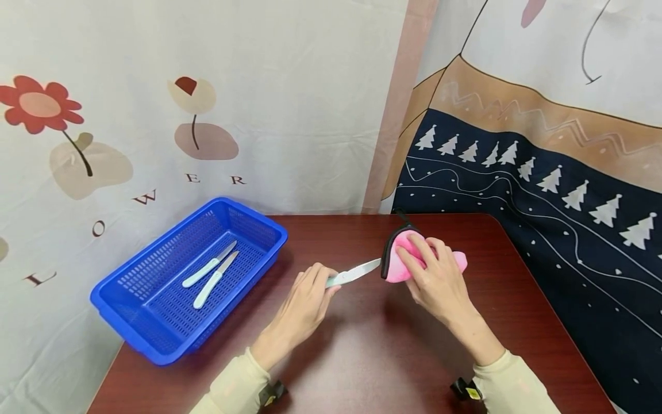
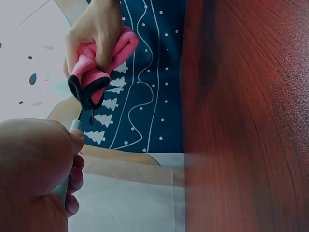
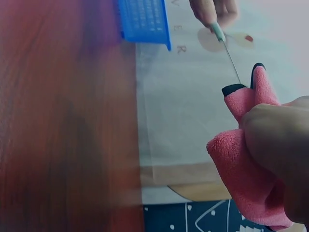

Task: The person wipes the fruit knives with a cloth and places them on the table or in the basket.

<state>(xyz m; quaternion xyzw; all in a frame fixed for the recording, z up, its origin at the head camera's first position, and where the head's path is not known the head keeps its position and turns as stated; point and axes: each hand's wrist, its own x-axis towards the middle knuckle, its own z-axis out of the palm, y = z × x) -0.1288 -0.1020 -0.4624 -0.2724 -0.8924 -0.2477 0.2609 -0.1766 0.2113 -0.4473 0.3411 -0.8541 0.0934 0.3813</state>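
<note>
My left hand (image 1: pixel 305 299) grips a knife (image 1: pixel 357 272) by its pale green handle, the blade pointing right. In my right hand (image 1: pixel 439 279) is a bunched pink cloth (image 1: pixel 395 267) with black edging. The blade's tip end meets the black-edged fold of the cloth, and the right wrist view shows the thin blade (image 3: pixel 231 60) running to that fold. From the left wrist view, the cloth (image 2: pixel 94 65) hangs in folds around the right hand's fingers. Whether the tip lies inside the fold is hidden.
A blue plastic basket (image 1: pixel 155 351) stands on the left of the dark red wooden table (image 1: pixel 357 368). Two knives with pale green handles (image 1: pixel 208 290) lie in it. Behind the table hang a printed white curtain (image 1: pixel 310 115) and a dark blue patterned section (image 1: pixel 595 270).
</note>
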